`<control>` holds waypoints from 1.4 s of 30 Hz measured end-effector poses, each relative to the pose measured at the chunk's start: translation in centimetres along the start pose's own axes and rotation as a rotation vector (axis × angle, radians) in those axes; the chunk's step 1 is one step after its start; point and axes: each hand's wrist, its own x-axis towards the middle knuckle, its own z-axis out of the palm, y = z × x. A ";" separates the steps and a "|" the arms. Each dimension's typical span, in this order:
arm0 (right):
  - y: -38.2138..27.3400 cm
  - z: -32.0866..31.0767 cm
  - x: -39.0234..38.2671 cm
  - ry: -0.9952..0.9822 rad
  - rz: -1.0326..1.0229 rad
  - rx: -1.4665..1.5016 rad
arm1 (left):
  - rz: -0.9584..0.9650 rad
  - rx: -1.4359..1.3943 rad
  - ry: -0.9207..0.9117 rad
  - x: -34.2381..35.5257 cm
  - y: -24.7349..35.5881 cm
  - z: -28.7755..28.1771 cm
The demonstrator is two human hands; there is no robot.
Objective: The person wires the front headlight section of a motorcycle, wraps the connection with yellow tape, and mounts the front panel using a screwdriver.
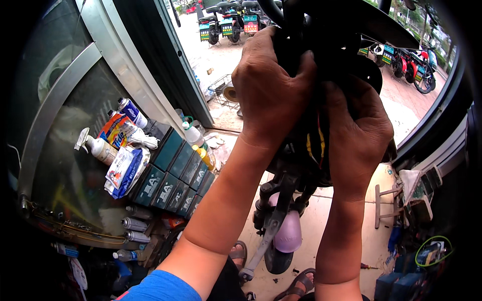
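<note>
Black scooter front (331, 35), one; left hand (271, 93), right hand (360, 128) touching.

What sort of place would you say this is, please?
Probably a small scooter repair shop: a dark two-wheeler with a pink mudguard stands inside the doorway, spray cans sit near stacked dark boxes, and more two-wheelers are parked outside.

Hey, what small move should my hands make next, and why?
Perhaps ease the yellow and red wires aside with your right hand while your left hand steadies the black assembly: both hands are up at it, and the wires hang just left of the right one.
</note>
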 end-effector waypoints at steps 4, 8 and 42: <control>0.1 0.2 0.0 0.004 0.003 -0.019 | 0.047 0.009 0.024 -0.2 -0.4 0.4; 0.0 0.6 0.2 0.006 0.011 0.018 | 0.091 0.077 0.034 -0.2 -0.8 0.5; -1.8 -0.5 2.5 -0.157 0.025 -0.383 | 0.060 -0.060 0.027 -0.5 -0.8 0.4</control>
